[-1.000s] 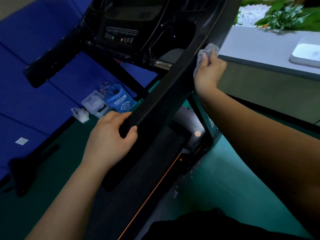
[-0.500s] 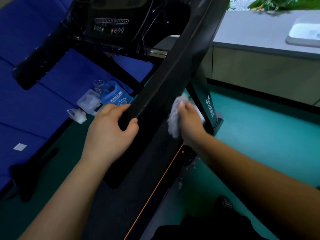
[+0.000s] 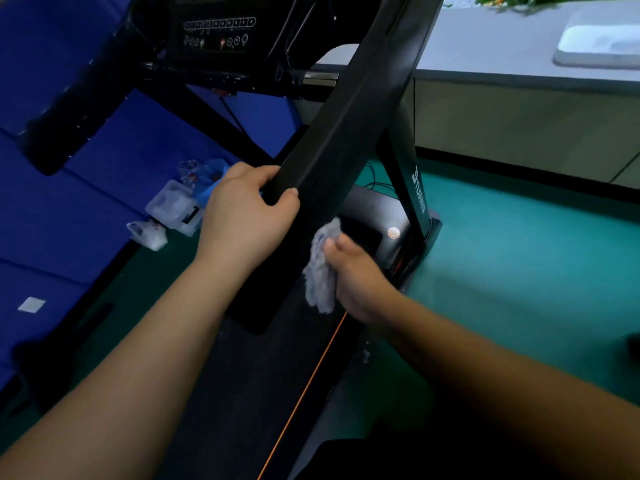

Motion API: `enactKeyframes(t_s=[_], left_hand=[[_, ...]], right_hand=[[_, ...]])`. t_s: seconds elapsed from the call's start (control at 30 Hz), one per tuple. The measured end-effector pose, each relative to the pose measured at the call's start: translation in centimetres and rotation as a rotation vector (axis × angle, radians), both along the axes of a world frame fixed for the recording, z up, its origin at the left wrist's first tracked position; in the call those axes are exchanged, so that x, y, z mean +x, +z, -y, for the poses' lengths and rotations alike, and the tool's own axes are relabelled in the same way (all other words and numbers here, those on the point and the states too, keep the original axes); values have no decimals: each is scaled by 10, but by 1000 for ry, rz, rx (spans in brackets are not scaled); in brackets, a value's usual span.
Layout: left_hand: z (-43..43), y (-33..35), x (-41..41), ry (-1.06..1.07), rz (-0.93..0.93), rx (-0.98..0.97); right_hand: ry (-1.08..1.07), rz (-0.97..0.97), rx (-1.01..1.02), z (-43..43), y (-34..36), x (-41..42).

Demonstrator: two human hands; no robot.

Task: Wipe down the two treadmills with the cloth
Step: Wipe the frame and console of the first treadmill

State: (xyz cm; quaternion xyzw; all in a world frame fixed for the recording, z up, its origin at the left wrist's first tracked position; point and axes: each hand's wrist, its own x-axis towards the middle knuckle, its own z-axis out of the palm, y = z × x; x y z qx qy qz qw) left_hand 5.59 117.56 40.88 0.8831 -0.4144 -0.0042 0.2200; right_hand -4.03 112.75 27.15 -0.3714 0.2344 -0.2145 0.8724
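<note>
Head view: cloth (image 3: pixel 322 271) at the lower end of the handrail (image 3: pixel 346 126) of 1 treadmill (image 3: pixel 412 188).

The left hand (image 3: pixel 242 216) grips the black handrail, fingers wrapped over its far edge, thumb on the near face. Just below, the right hand (image 3: pixel 356 278) clutches the bunched grey cloth against the rail's right edge, with its fingertips hidden behind the cloth. The console (image 3: pixel 218 32) is dark, blurred and cut off at the top. The belt (image 3: pixel 263 393) runs under both forearms into shadow. 2 clear plastic boxes (image 3: pixel 173 206) lie partly behind the left hand, contents hard to make out.
</note>
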Motion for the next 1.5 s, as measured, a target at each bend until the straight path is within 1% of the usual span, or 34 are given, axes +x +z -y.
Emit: enactKeyframes(t_s=[0.07, 0.23, 0.37, 0.5, 0.63, 0.73, 0.8, 0.87, 0.93, 1.03, 1.1, 1.17, 1.23, 1.27, 1.33, 1.4, 1.5], left_hand=[[-1, -1, 2, -10, 1, 0], [-3, -1, 3, -27, -24, -16], [-6, -2, 4, -49, -34, -28], [-10, -1, 4, -68, -47, -39], [-12, 0, 5, -71, -45, -34], [-10, 1, 6, -76, -57, 6], [-8, 4, 5, -59, -38, 18], [-5, 8, 2, -22, -11, -3], [1, 14, -3, -5, 23, -42], [19, 19, -12, 10, 57, -60], [37, 17, -17, 41, 88, -33], [58, 11, -18, 92, 125, 6], [81, 5, -17, 148, 127, 43], [93, 4, -16, 173, 119, 56], [115, 1, -17, 219, 106, 59], [136, 1, -20, 259, 103, 45], [162, 1, -25, 311, 100, 40]], right_hand=[[55, -13, 12, -24, 2, -5], [114, -121, -78, -66, 6, -12], [133, -166, 18, -100, 11, -14], [175, -221, 45, -112, 12, -24], [157, -143, 105, -98, 23, -52], [19, -76, 21, -60, 42, -68], [-79, -60, -132, -26, 57, -72], [-182, -127, -369, 9, 72, -72], [-288, -243, -697, 43, 86, -68], [-379, -377, -1195, 97, 100, -53], [-432, -426, -1392, 131, 110, -33], [-430, -470, -1647, 166, 118, -11], [-307, -521, -1925, 195, 120, 9], [-220, -501, -2029, 209, 119, 15], [-106, -403, -2160, 235, 116, 21], [-44, -335, -2221, 265, 118, 22], [-9, -302, -2278, 312, 129, 25]])
